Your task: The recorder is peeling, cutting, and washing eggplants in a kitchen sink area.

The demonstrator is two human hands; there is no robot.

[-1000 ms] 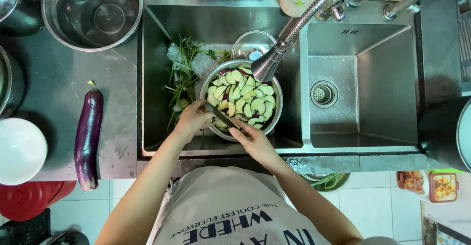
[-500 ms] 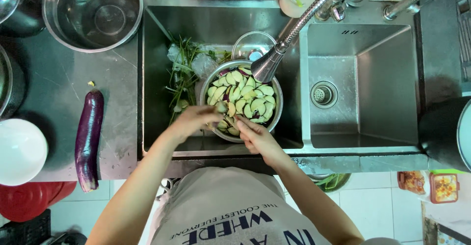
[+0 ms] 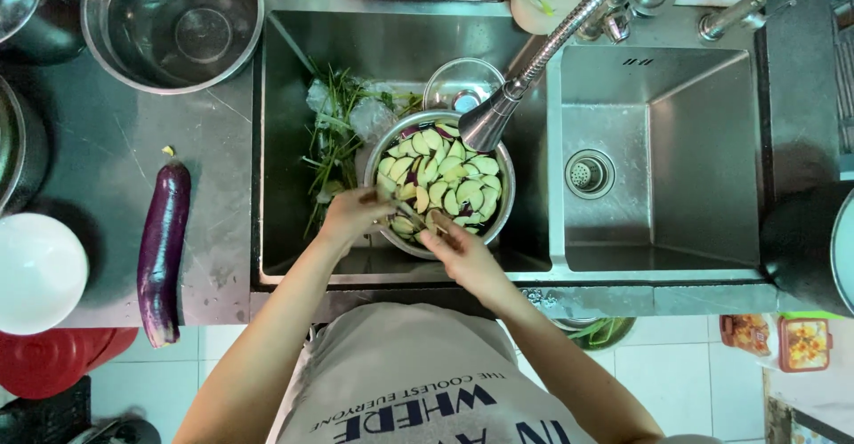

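A steel bowl (image 3: 508, 202) full of cut eggplant slices (image 3: 445, 177) stands in the left sink basin (image 3: 285, 141), under the pull-out faucet head (image 3: 489, 124). Both my hands are over the bowl's near rim. My left hand (image 3: 351, 217) is closed on a small piece of eggplant. My right hand (image 3: 463, 253) grips what looks like a knife, its thin blade reaching toward the left hand. One whole purple eggplant (image 3: 163, 248) lies on the dark counter to the left of the sink.
Green stems and scraps (image 3: 334, 141) and a small clear bowl (image 3: 463, 84) lie in the left basin. The right basin (image 3: 676, 141) has a drain. A large steel bowl (image 3: 173, 21), a white bowl (image 3: 36, 270) and a red lid (image 3: 53, 359) sit at left; a dark pot (image 3: 801, 239) at right.
My hands have drawn closer together and moved slightly onto the bowl's near rim. The blade has shifted between them. Nothing else has moved.
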